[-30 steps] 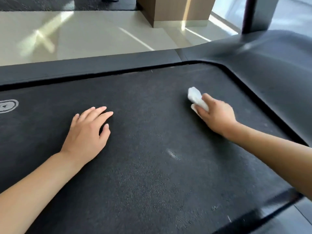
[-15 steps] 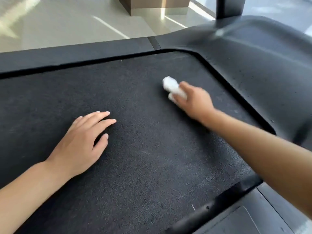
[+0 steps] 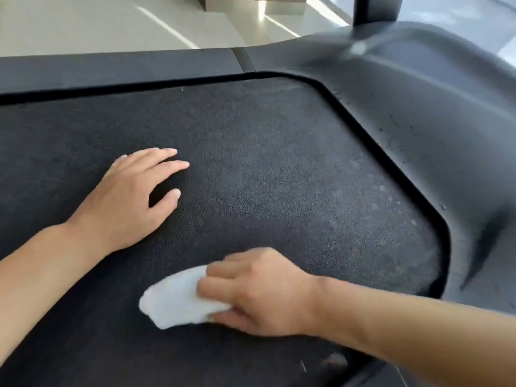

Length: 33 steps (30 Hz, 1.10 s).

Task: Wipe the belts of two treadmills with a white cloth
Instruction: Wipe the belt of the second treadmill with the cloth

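A: Where was the cloth (image 3: 178, 298)?

B: Low on the belt (image 3: 279, 169), bunched into a white wad, lying flat against the dark surface near the bottom of the view. The right hand (image 3: 259, 291) had it, fingers curled over its right end and pinching it down onto the belt.

A: How would it handle, by your guess?

B: Soft and light, I judged. It looked crumpled, no stiffness, so it would fold or roll under the palm if dragged by one corner. Best held as it was: bunched, fingers over the top, weight pressed straight down. The belt's grainy texture looked likely to snag it rather than let it slide.

A: And the left hand (image 3: 131, 199)?

B: Flat on the belt, fingers straight and slightly spread, gripping nothing. It sat up and to the left of the cloth, apart from it. Bracing the body, I'd say.

A: Belt condition?

B: Pale dusty patches toward the right edge, beside the curved grey cover (image 3: 418, 129). A few light flecks at the bottom right too. That side probably needed more passes.

A: Surroundings?

B: Black side rail (image 3: 111, 68) along the far edge, a shiny pale floor (image 3: 83, 23) beyond it, a dark post (image 3: 377, 9) rising at top right. No second treadmill in view.
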Each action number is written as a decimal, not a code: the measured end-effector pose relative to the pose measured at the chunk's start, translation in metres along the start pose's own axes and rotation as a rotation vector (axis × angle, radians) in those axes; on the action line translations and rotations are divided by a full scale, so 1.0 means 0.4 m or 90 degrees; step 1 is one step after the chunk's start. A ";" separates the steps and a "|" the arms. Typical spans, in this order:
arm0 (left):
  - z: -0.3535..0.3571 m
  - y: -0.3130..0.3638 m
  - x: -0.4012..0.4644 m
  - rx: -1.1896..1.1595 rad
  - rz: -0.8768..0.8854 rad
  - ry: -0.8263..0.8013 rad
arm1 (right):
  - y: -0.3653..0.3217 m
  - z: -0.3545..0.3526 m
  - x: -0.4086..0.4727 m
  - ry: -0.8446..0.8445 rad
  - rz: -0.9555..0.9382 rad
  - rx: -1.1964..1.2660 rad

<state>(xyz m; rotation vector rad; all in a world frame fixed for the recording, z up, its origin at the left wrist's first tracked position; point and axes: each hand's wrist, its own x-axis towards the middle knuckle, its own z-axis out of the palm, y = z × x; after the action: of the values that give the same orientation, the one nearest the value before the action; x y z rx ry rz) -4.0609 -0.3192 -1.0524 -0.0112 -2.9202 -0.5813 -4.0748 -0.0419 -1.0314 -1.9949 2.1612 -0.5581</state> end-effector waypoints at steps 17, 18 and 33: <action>0.037 -0.011 0.003 0.020 -0.006 0.027 | 0.217 -0.057 0.166 0.113 0.187 -0.057; 0.037 -0.011 0.002 0.019 -0.005 0.030 | 0.225 -0.064 0.159 0.096 0.159 -0.047; 0.024 -0.001 0.002 0.022 -0.028 0.012 | 0.706 -0.209 0.506 0.203 0.635 -0.254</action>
<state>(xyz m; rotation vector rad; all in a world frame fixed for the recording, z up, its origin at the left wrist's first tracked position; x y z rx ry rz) -4.0632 -0.3161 -1.0611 0.0621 -2.9177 -0.5342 -4.3884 -0.2136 -1.0294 -0.6904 3.2238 -0.2886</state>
